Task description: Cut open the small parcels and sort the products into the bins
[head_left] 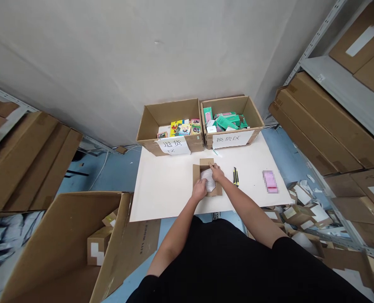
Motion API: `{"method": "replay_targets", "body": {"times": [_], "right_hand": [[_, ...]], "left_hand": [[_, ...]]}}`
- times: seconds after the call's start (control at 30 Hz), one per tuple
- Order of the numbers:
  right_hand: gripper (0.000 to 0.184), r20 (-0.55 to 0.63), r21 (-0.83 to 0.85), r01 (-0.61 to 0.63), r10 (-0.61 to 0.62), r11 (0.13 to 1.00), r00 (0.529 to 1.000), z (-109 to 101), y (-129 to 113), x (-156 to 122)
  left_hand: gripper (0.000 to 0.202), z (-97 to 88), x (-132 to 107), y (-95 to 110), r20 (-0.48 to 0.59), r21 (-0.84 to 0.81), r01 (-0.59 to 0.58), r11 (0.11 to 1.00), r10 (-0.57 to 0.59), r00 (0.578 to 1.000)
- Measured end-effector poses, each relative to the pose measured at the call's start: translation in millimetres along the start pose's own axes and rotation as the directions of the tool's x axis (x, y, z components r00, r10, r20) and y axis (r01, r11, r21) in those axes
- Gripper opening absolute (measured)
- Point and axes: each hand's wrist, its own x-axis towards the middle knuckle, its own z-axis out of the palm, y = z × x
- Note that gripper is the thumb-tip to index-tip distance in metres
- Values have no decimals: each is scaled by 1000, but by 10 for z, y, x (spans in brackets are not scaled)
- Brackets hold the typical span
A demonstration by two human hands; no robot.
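Mid-table (164, 181), the box (196, 174) looks fully opened but not emptied, its packet (209, 181) lying inside, the person's left hand (200, 189) touching the packet and right hand (217, 172) at the box's far right, whether either grips unclear.

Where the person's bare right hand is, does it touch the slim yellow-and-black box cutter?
Apart. The head view shows a strip of white tabletop between the right hand and the box cutter.

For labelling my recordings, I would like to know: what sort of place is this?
Probably a returns storeroom: a box signed "returns area", a second box signed "exchange area", and large cartons on shelving.
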Motion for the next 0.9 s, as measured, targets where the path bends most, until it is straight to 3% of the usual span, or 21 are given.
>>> {"method": "replay_targets", "body": {"times": [0.2,0.27,0.37,0.47,0.53,0.63,0.77,0.83,0.9], "right_hand": [[100,16,56,46,-47,997,999,-12,80,15],[100,28,56,33,-35,998,999,-8,79,11],[99,24,56,30,-31,998,999,-3,74,-9],[88,5,82,43,-43,996,999,-4,63,-37],[79,5,107,41,-42,993,999,-7,49,-55],[77,23,128,28,-31,991,999,-14,29,-73],[86,54,118,25,-31,993,998,-49,16,-87],[88,62,114,14,-21,993,998,-70,6,-104],[87,-6,112,-12,13,994,1000,-71,-14,-145]], "left_hand": [[33,-90,-16,-40,10,19,-19,1000,18,1000],[38,-138,-27,-78,-9,17,1,1000,-1,1000],[49,-205,-77,-181,-23,-84,30,996,-32,999],[52,-210,-180,-293,47,-220,-26,975,37,998],[62,-166,-258,-346,59,-237,-93,967,109,992],[92,-56,-344,-384,-29,-168,-127,977,124,992],[118,88,-371,-381,-73,-102,-9,995,1,997],[122,143,-363,-366,-59,-106,38,994,-45,997],[122,193,-353,-350,-59,-106,60,993,-67,996]]}}
